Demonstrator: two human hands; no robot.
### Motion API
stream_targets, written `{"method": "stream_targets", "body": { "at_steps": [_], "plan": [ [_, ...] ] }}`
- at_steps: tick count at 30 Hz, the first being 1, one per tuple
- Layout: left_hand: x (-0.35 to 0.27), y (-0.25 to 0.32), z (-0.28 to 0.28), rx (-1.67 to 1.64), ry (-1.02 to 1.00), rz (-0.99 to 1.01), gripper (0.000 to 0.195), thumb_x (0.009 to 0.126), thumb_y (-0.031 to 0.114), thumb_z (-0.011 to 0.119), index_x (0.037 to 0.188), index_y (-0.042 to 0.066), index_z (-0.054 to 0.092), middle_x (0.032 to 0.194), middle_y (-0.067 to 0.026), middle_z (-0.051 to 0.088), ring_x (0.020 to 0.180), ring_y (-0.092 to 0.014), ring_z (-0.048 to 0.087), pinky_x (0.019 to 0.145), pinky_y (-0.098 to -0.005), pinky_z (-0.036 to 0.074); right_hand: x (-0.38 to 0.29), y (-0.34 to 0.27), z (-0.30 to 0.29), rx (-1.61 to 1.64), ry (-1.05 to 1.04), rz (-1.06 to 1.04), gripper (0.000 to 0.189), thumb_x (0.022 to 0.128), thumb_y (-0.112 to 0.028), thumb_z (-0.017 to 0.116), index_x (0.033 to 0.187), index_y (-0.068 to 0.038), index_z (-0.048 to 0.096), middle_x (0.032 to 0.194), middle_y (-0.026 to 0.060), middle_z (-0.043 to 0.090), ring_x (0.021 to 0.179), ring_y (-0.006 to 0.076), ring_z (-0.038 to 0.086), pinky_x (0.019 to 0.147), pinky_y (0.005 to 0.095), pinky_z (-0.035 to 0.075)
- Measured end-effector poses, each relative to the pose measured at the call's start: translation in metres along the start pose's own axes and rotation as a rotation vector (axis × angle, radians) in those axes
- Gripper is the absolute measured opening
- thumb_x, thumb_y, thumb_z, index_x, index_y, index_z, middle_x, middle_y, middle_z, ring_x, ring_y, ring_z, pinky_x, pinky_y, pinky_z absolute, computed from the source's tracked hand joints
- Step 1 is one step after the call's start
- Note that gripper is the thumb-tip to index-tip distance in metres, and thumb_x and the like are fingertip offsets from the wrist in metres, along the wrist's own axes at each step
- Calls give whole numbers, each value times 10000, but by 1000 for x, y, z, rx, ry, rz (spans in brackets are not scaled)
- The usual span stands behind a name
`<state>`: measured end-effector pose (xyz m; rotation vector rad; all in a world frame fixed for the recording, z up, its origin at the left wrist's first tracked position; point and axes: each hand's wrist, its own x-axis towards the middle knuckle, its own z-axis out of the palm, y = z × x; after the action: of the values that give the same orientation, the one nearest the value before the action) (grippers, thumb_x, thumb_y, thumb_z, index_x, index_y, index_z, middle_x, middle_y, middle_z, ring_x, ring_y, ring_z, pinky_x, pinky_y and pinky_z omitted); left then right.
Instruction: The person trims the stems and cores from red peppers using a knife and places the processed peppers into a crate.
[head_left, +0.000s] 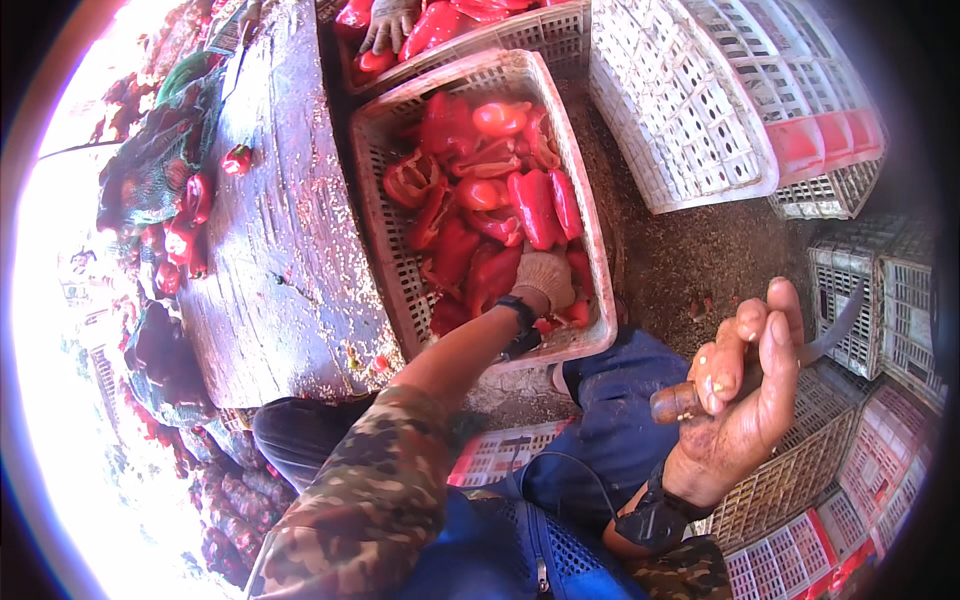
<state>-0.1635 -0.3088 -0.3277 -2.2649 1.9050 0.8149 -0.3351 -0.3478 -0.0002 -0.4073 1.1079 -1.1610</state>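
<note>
My left hand (544, 279), in a knitted glove, reaches into the near end of a white plastic crate (604, 300) among red bell peppers (534, 206). Its fingers are hidden under or behind the peppers, so I cannot tell whether it grips one. Many peppers in the crate are cut or split. My bare, wet right hand (739, 375) is raised to the right of the crate, palm up. It holds a knife (836, 326) by its wooden handle, the blade pointing away to the right. Small pale seeds stick to the fingers.
A seed-strewn board (277, 217) lies left of the crate, with a pepper piece (237, 160) on it. Green net bags and peppers lie beyond. At the top, a co-worker's gloved hand (390, 26) touches peppers in another crate. Stacked plastic crates (682, 112) stand at the right.
</note>
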Motion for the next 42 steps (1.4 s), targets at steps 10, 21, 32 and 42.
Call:
{"method": "stream_targets", "body": {
  "at_steps": [10, 21, 32, 42],
  "plan": [
    [-30, -56, -51, 224, 745, -583, 837, 843, 553, 612, 1463, 11, 463, 1525, -165, 409, 1369, -321, 412, 1113, -563, 309, -6, 9, -14, -89, -189, -179, 511, 902, -170, 585, 1399, -59, 539, 948, 57, 549, 562, 62, 446, 383, 234, 492],
    [-54, -65, -56, 157, 34, -309, 737, 769, 696, 651, 1275, 160, 661, 1389, -122, 539, 1334, -340, 439, 1067, -579, 331, 19, 14, -13, 150, -118, -54, 266, 1088, -158, 435, 1286, 17, 462, 873, 41, 495, 474, 60, 389, 357, 215, 448],
    [-4, -102, -75, -9, -249, -373, 633, 814, 649, 625, 990, 63, 786, 1042, -191, 739, 1023, -336, 696, 921, -454, 513, 19, 14, -2, 190, -88, -13, 285, 1043, -130, 484, 1270, 14, 580, 868, 71, 595, 461, 71, 430, 355, 220, 427],
    [48, -23, -59, 238, 248, 188, 735, 788, 289, 648, 1439, -11, 484, 1593, -154, 338, 1476, -361, 283, 1195, -596, 205, 18, 1, -32, 324, -73, 81, 344, 1031, -221, 475, 1324, -50, 534, 906, 88, 569, 499, 148, 512, 431, 396, 576]
  ]
}}
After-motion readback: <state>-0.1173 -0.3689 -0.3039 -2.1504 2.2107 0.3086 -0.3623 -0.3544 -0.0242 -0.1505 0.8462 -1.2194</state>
